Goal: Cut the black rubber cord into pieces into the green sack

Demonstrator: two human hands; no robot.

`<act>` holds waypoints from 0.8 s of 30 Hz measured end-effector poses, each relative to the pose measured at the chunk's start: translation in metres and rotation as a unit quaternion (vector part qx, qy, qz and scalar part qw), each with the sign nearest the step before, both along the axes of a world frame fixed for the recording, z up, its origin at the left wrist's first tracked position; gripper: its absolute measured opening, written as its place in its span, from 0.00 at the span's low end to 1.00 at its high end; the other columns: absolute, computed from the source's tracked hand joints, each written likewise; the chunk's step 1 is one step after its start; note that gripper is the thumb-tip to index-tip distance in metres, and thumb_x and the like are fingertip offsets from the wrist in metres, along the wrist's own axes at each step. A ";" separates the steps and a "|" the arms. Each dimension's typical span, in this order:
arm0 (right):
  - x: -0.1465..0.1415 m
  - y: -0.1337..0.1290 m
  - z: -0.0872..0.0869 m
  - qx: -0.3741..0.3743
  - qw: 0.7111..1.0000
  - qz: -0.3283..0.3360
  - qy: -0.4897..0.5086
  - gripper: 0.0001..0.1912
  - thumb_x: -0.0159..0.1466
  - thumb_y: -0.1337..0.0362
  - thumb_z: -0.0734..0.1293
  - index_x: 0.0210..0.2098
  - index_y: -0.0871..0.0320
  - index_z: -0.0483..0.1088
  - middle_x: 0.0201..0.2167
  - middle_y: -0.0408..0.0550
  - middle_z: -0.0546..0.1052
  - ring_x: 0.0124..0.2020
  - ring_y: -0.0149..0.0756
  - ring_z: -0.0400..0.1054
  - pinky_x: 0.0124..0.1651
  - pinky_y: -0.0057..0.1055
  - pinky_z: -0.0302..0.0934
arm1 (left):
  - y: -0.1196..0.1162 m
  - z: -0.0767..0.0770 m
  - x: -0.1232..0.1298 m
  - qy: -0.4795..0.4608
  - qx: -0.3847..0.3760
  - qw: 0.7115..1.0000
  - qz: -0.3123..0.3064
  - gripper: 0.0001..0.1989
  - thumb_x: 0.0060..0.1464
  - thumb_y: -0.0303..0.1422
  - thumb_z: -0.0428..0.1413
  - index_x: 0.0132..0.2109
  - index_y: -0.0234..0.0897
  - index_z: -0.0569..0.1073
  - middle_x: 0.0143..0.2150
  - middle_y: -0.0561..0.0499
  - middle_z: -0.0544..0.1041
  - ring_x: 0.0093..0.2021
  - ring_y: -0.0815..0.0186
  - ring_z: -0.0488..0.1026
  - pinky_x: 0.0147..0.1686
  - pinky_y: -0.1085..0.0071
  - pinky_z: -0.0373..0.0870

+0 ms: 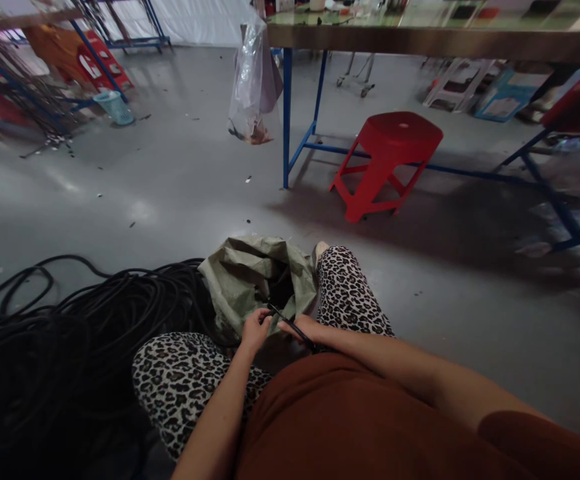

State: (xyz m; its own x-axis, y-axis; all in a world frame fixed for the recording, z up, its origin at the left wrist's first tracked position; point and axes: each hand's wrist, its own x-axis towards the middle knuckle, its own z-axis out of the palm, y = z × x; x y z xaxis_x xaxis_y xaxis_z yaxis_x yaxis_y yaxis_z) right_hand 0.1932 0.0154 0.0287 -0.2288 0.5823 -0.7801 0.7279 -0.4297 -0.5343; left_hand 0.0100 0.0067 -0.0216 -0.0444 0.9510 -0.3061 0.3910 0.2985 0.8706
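One pair of scissors [296,329] in the right hand [307,325], grip closed round the handles, blades pointing up-left at the left hand [254,332]. Left grip is pinched, by the look of it on a small dark piece [265,319]; too small to tell what, could be a cord end. Can't tell whether the blades touch it.

Location: both hands and the scissors sit at the near rim of a green sack [233,293], which stands open on the floor [185,167] between the knees. Dark contents inside, not readable. Black cord pile [135,303] lies on the floor just beside the sack's left edge. Red stool [395,137] stands past the sack, by the near edge of the bench [420,43]; clear bag [253,80] hangs off that bench's left corner.

Doing it well, if this is a snip: hold the piece taut, fingertips back from the blade line, cut square near the pivot, not with the tips. Work inside the sack's rim so offcuts drop in. Main risks: nicking left fingers, catching sack fabric between the blades.
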 end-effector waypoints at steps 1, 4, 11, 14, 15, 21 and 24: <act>0.000 0.000 -0.001 0.003 1.000 0.007 -0.001 0.31 0.62 0.40 0.63 0.20 0.63 0.70 0.15 0.47 0.69 0.20 0.34 0.69 0.24 0.23 0.63 | -0.001 0.001 -0.001 0.010 0.004 1.000 0.003 0.12 0.46 0.33 0.56 0.39 0.35 0.77 0.37 0.46 0.81 0.39 0.61 0.76 0.45 0.63 0.72; 0.001 0.002 -0.005 0.002 1.000 0.014 -0.011 0.33 0.63 0.39 0.59 0.22 0.63 0.71 0.13 0.46 0.68 0.18 0.32 0.68 0.23 0.22 0.62 | -0.003 0.002 -0.003 0.038 0.009 0.999 0.014 0.14 0.46 0.32 0.58 0.42 0.36 0.77 0.40 0.45 0.81 0.42 0.59 0.76 0.48 0.61 0.71; 0.003 0.003 -0.004 0.000 1.000 -0.008 -0.016 0.32 0.63 0.40 0.61 0.23 0.65 0.71 0.12 0.47 0.67 0.16 0.33 0.66 0.20 0.22 0.59 | -0.003 0.000 -0.007 0.079 0.005 0.997 -0.012 0.14 0.49 0.31 0.55 0.44 0.37 0.78 0.43 0.44 0.81 0.45 0.56 0.76 0.50 0.59 0.69; 0.003 0.002 0.000 0.014 1.000 0.006 -0.019 0.30 0.64 0.43 0.61 0.24 0.64 0.72 0.13 0.46 0.67 0.17 0.33 0.67 0.22 0.22 0.60 | -0.002 0.000 -0.007 0.081 0.006 0.996 -0.022 0.14 0.49 0.30 0.54 0.43 0.36 0.78 0.42 0.44 0.81 0.44 0.56 0.76 0.49 0.59 0.69; 0.003 0.002 0.001 0.020 1.000 0.010 -0.021 0.29 0.65 0.44 0.61 0.24 0.64 0.72 0.13 0.46 0.68 0.17 0.33 0.67 0.23 0.23 0.61 | -0.001 0.001 -0.007 0.080 0.006 0.997 -0.022 0.14 0.49 0.30 0.54 0.42 0.36 0.78 0.41 0.45 0.81 0.44 0.56 0.76 0.49 0.59 0.70; 0.004 0.002 0.001 0.040 0.998 0.025 -0.040 0.26 0.66 0.48 0.61 0.25 0.63 0.73 0.16 0.47 0.72 0.22 0.34 0.71 0.27 0.22 0.63 | 0.000 0.003 -0.005 0.071 -0.006 0.997 -0.011 0.12 0.46 0.29 0.56 0.39 0.36 0.79 0.40 0.44 0.81 0.43 0.55 0.77 0.49 0.59 0.70; 0.004 0.002 0.000 0.038 0.998 0.016 -0.045 0.24 0.64 0.48 0.64 0.26 0.64 0.74 0.16 0.46 0.72 0.24 0.33 0.71 0.29 0.21 0.63 | 0.000 0.004 -0.005 0.062 -0.005 0.998 -0.012 0.12 0.45 0.29 0.57 0.39 0.36 0.79 0.39 0.44 0.82 0.42 0.55 0.77 0.48 0.59 0.70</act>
State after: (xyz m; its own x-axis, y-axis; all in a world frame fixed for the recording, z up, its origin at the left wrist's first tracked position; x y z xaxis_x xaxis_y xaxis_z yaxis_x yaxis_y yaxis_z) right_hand 0.1976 0.0176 0.0291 -0.1794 0.6344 -0.7519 0.7864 -0.3668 -0.4971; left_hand 0.0046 0.0063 -0.0181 -0.0597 0.9493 -0.3086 0.5024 0.2957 0.8125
